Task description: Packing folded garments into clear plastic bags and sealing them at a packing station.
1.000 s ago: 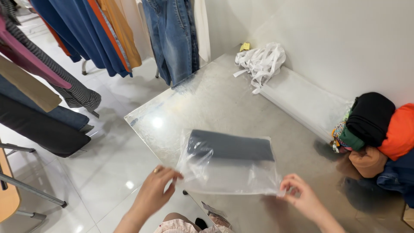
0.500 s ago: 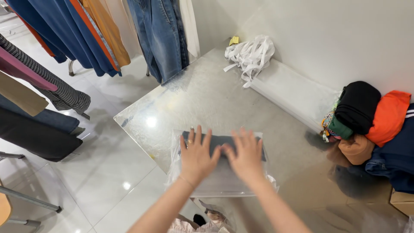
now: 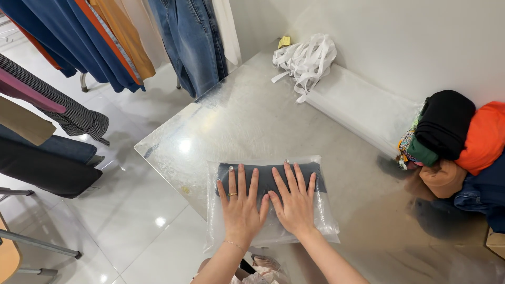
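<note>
1. Hanging clothes (image 3: 105, 47) crowd the left; white straps (image 3: 306, 59) lie far back on the table (image 3: 252, 115).
2. Left hand (image 3: 241, 205) and right hand (image 3: 294, 202), fingers spread, press flat side by side on the clear bag (image 3: 271, 200) holding a dark folded garment (image 3: 268, 175), at the table's near edge.
3. Folded clothes pile (image 3: 452, 142) sits right, well apart.

Single head-worn view looks steeply down, close over the table (image 3: 252, 115).

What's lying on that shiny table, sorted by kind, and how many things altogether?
Clear bag with folded dark garment, under both hands: 1
Bundle of white straps: 1
Flat stack of clear bags: 1
Pile of folded clothes: 1
Total: 4
</note>
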